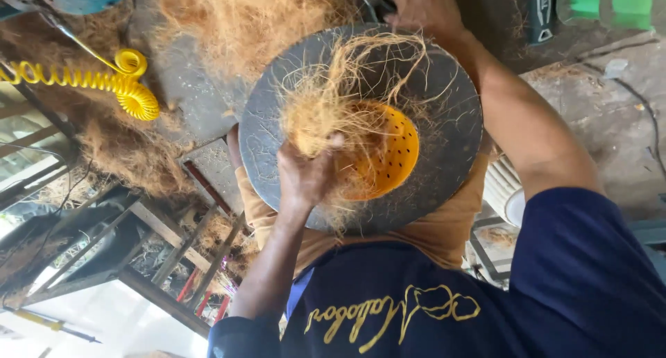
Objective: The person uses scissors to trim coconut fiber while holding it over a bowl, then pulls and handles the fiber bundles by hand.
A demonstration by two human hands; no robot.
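A person in a dark blue shirt leans over a round grey metal disc point(444, 115). At its centre sits a yellow perforated bowl-shaped mould point(392, 153) stuffed with pale coconut fibre point(333, 101). The left hand point(305, 174), at seven o'clock from the mould, pinches a tuft of fibre against it. The right hand point(423, 7) rests on the disc's rim at twelve o'clock. A yellow coiled hose point(125, 87) lies at nine o'clock, among loose fibre heaps point(236, 18).
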